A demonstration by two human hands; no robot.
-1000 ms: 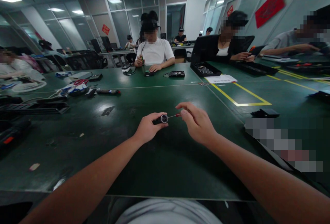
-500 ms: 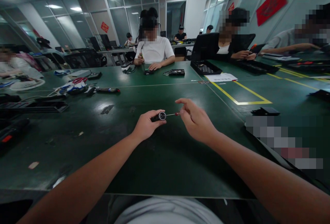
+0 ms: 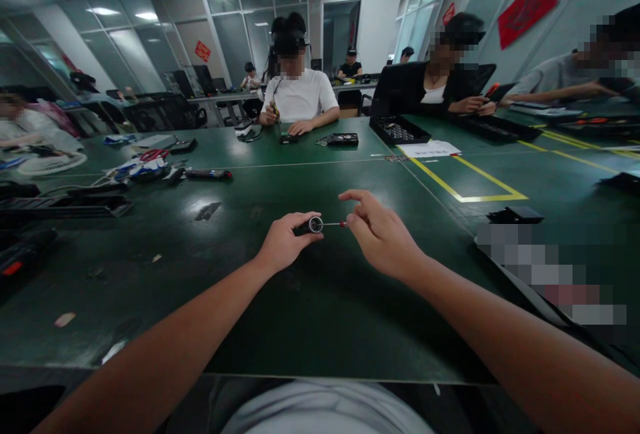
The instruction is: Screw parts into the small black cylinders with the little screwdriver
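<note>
green matting covers the long shared table point(image 3: 310, 314), marked with yellow tape lines point(image 3: 470, 184) off to the right. left hand point(image 3: 286, 242) is curled around a small dark cylindrical part point(image 3: 309, 226) with a round pale ring at its near end; fingers closed on it, thumb over the top, held just above the mat at mid-table. right hand point(image 3: 383, 234) pinches a thin screwdriver point(image 3: 334, 224) by its red handle between thumb and forefinger, remaining fingers loosely folded; the metal shaft runs level from the handle to the ring end of the part. whether the tip actually sits in the part cannot be told at this size. both forearms reach in from the lower corners. further back on the mat: a red-handled scissors point(image 3: 153, 154) among blue and white clutter at left, a dark pen-like tool point(image 3: 209, 173) just beside it, a black tray point(image 3: 399, 131) and a white sheet point(image 3: 429, 149) at right. a person in a white shirt point(image 3: 299, 97) sits across the table, hands on small dark items; another person in a black top point(image 3: 425, 91) works to the right.
</note>
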